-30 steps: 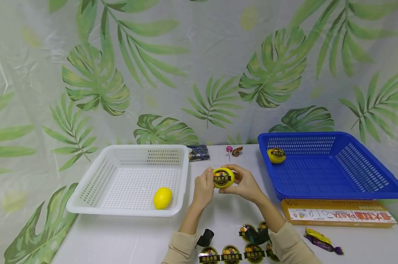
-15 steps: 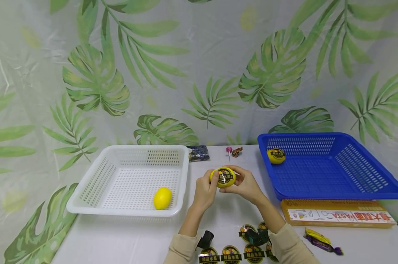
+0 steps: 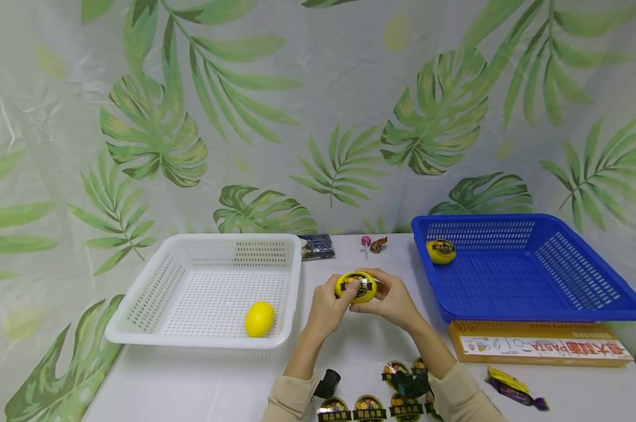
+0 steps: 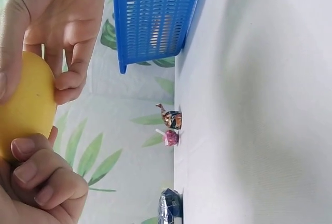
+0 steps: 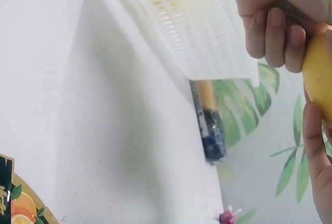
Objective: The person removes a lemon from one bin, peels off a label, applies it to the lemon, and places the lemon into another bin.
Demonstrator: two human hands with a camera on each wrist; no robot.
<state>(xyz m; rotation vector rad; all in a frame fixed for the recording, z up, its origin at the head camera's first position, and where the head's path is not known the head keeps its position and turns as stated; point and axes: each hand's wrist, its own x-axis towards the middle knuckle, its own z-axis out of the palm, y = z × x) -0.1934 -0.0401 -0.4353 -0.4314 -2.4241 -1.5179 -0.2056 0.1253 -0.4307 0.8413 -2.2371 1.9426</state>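
Observation:
Both hands hold a yellow lemon point(image 4: 33, 107) above the table's middle. A round black fruit label point(image 3: 365, 283) with a dark banner lies on the lemon's side facing the head camera. My left hand point(image 3: 325, 306) grips the lemon from the left, its thumb resting across the label. Its other fingers are curled, as the right wrist view shows. My right hand point(image 3: 398, 300) pinches the lemon's right end between thumb and fingers. A thin pale edge shows beside the right fingers; what it is I cannot tell. Several matching labels point(image 3: 370, 407) lie on the table near the forearms.
At left, a white basket point(image 3: 138, 335) holds one plain lemon point(image 3: 259, 319). A labelled lemon point(image 3: 441, 251) sits in the blue basket point(image 3: 555, 313) at right, above a pasta box point(image 3: 544, 346). Wrapped sweets point(image 3: 515, 388), a lollipop point(image 3: 366, 241) and a dark packet point(image 3: 318, 247) lie around.
The left thumb has slid from the label's left edge onto its middle. The lemon has turned slightly in the hands, which stay in nearly the same place.

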